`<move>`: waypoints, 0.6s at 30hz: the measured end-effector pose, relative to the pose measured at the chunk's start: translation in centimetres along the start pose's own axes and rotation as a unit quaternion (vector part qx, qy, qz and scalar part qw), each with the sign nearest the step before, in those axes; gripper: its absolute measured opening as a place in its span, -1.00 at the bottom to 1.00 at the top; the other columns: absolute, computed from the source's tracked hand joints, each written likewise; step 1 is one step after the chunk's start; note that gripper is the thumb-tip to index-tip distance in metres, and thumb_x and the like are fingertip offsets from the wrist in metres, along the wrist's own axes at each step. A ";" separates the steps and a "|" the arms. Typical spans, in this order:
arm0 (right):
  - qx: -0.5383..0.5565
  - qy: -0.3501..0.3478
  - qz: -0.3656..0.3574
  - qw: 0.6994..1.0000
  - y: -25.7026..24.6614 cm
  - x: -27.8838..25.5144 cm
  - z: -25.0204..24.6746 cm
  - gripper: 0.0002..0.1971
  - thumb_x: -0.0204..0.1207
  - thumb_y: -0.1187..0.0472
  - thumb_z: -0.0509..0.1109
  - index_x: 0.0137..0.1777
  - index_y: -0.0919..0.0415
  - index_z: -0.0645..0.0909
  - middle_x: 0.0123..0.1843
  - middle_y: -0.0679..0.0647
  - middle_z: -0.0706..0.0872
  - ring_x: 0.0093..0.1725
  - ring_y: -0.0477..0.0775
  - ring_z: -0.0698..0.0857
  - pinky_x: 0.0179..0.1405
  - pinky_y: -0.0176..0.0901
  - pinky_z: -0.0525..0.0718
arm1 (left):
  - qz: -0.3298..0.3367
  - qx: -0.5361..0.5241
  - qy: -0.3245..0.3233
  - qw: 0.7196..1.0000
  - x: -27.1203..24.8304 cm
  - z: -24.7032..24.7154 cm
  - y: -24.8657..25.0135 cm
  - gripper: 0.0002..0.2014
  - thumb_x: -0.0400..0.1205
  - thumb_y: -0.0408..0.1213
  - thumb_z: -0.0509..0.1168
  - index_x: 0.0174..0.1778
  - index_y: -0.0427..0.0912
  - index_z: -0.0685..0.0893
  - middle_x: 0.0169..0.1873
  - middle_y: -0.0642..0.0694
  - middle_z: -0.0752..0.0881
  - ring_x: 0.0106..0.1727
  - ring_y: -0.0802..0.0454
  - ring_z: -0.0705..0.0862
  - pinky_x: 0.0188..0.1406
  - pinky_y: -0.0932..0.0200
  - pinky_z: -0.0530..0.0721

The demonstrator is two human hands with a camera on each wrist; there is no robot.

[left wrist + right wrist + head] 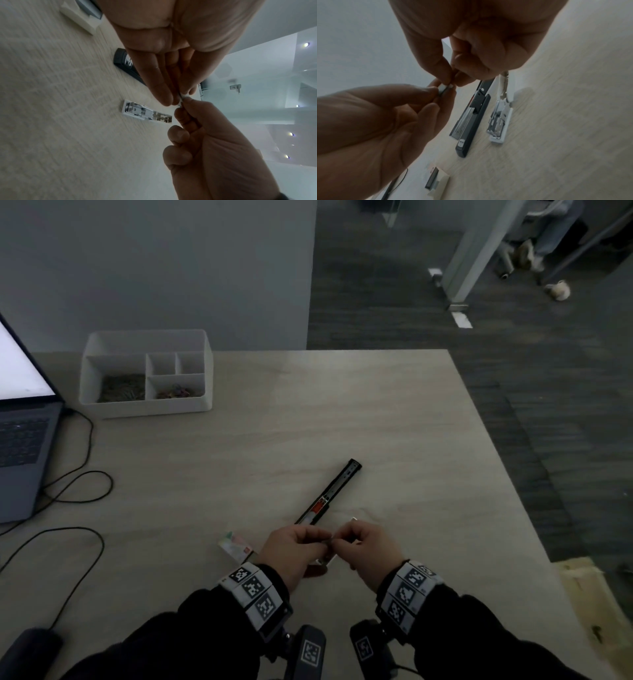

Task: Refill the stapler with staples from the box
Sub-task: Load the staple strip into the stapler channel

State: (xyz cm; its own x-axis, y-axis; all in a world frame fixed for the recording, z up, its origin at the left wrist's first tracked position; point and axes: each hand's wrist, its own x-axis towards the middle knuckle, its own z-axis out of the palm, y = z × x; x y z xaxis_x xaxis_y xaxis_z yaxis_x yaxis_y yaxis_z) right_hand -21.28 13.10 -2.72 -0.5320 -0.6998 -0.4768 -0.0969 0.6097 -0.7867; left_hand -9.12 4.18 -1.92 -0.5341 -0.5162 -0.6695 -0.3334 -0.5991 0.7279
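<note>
Left hand [294, 553]: raised just above the near tabletop [376, 412], fingertips pinching one end of a short staple strip [444, 88]. Right hand [368, 549]: close beside it, thumb and forefinger pinching the other end of the same strip; remaining fingers curled in.

Staple box [236, 546]: small, pale card with a coloured print, lying flat just left of the left hand; in the right wrist view one end is open and a dark row of staples shows inside.

White stapler part [145, 113]: lying flat under the hands, metal mechanism facing up, mostly hidden in the head view.

Black stapler [329, 491]: long and narrow, opened out flat on the tabletop just beyond the hands, running diagonally toward the far right; its channel faces up, with a red piece partway along.

White organiser tray [144, 371]: far left, several compartments, two of them holding small clips.

Laptop [24, 412]: left edge, lid up, screen lit. Black cable [85, 487]: looping across the tabletop near it.
</note>
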 end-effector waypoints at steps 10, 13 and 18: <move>-0.206 -0.033 -0.024 0.978 1.2 2.3 -2.1 -0.88 0.53 0.08 0.39 -0.15 0.10 0.66 -0.32 -0.04 0.65 -0.33 0.00 0.59 -0.33 -0.10 0.63 | 0.077 0.452 0.015 0.889 1.0 -0.5 -1.7 -0.72 0.51 -0.13 0.34 0.14 0.08 0.64 -0.12 0.09 0.75 -0.06 0.04 0.74 -0.05 0.05 0.77; -0.265 -0.077 -0.029 0.961 1.0 2.6 -1.7 -0.94 0.55 0.10 0.33 -0.15 0.01 0.59 -0.25 -0.04 0.64 -0.23 0.04 0.61 -0.22 -0.11 0.60 | 0.099 0.550 -0.007 0.829 1.6 -0.3 -1.6 -0.67 0.54 0.00 0.28 0.22 0.08 0.59 -0.02 0.05 0.77 0.03 0.03 0.71 0.06 0.14 0.66; -0.311 -0.087 -0.030 0.946 0.8 3.0 -1.3 -0.89 0.54 0.08 0.31 -0.03 0.04 0.64 -0.05 0.09 0.75 -0.09 0.13 0.66 -0.17 -0.20 0.49 | 0.078 0.598 -0.010 0.798 2.6 -0.1 -2.6 -0.63 0.49 0.18 0.22 0.08 0.06 0.58 0.03 -0.06 0.78 0.07 -0.10 0.72 0.05 -0.02 0.70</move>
State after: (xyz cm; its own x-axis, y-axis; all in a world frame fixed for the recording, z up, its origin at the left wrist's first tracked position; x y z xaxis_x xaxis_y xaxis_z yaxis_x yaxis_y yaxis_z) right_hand -24.01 11.95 -4.27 -0.3678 -0.7580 -0.5386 -0.6276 0.6298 -0.4577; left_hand -9.57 4.27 -5.56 -0.6500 -0.5097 -0.5637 -0.7578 0.4900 0.4308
